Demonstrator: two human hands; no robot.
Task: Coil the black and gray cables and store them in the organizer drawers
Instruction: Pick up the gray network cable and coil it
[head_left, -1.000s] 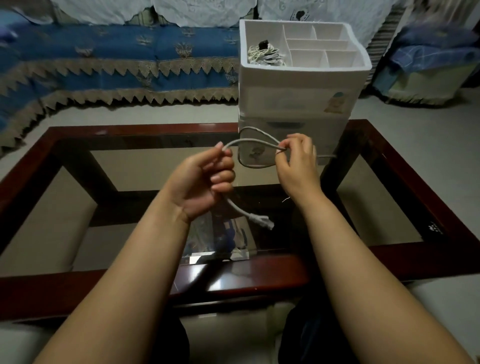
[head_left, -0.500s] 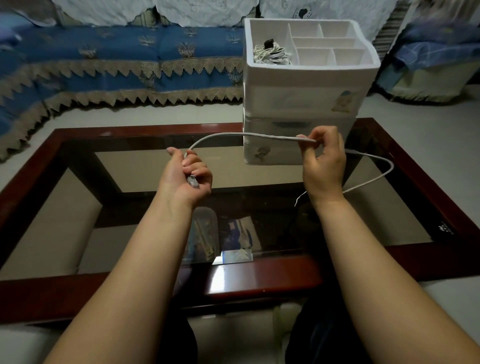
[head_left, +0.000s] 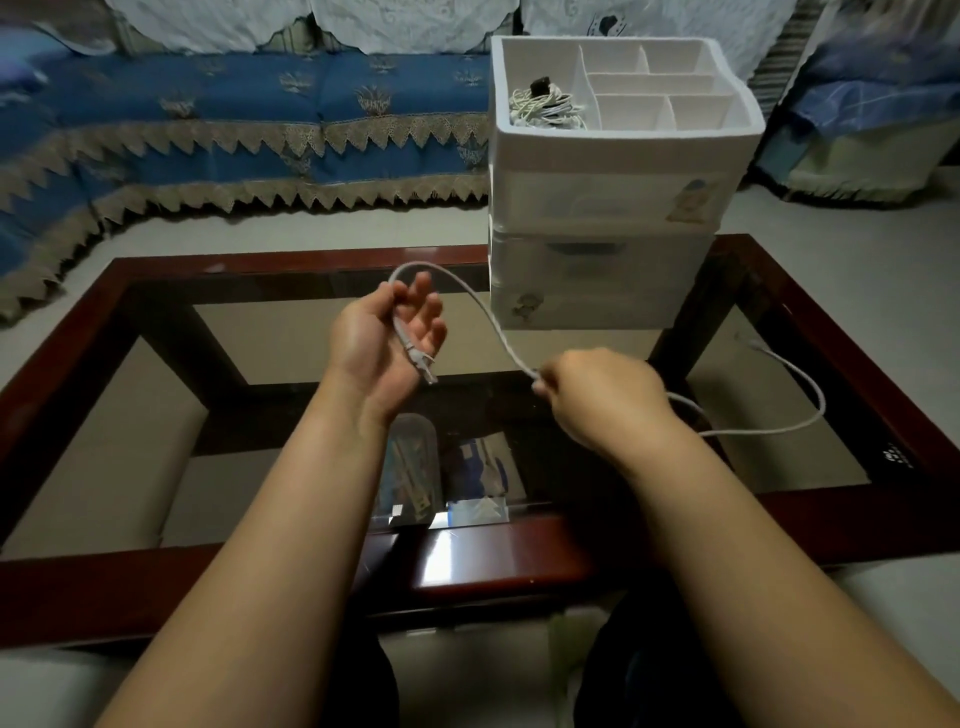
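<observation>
While the left hand (head_left: 387, 340) lies palm-up, fingers spread, the gray cable (head_left: 480, 306) running along its palm, the right hand (head_left: 597, 395) pinches it just beside — slack trailing rightward over the table (head_left: 311, 587)

The right hand (head_left: 602, 397) hid where its fingers met the gray cable (head_left: 483, 306), and the organizer's (head_left: 613, 171) translucent drawer fronts blurred whatever lay inside.

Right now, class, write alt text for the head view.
Two bare hands hold a thin gray cable over a glass-topped wooden table: the left hand cradles its plug end, the right hand pinches further along. A white plastic drawer organizer stands behind.
</observation>
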